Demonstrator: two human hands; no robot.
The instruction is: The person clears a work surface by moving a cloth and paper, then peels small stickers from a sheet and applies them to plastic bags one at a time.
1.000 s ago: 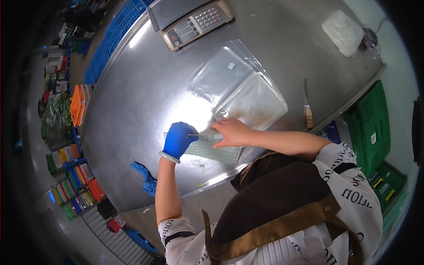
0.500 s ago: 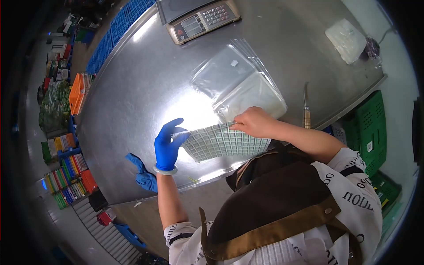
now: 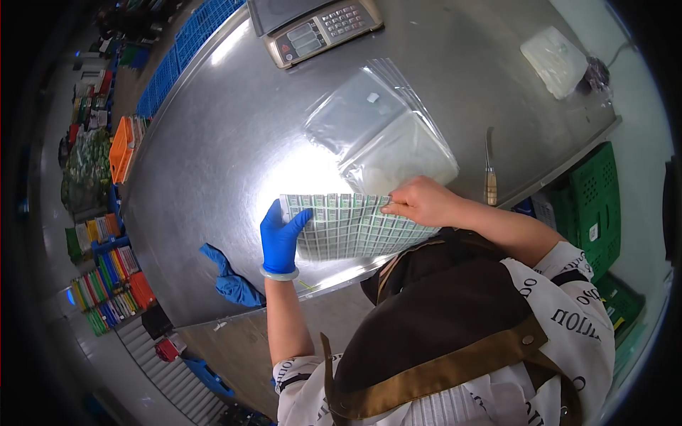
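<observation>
A sheet of small green-and-white labels [image 3: 341, 227] is held up between my hands at the table's near edge. My left hand [image 3: 281, 241], in a blue glove, grips its left side, thumb in front and fingers behind. Bare, my right hand [image 3: 419, 202] pinches the upper right corner between thumb and fingers. Just beyond the sheet lie clear plastic bags [image 3: 405, 149], overlapping in a fanned stack. A crumpled blue glove [image 3: 234, 280] rests left of my left hand.
On the metal table [image 3: 206, 156] are a scale [image 3: 323, 32] at the far side, a knife with a wooden handle [image 3: 491, 181] to the right, and a white plastic packet [image 3: 555, 62] at the far right. Green crates [image 3: 595, 206] stand beyond the right edge.
My left hand has moved slightly right and closed on the sheet's left side. The sheet is spread wider, with its label rows facing up more.
</observation>
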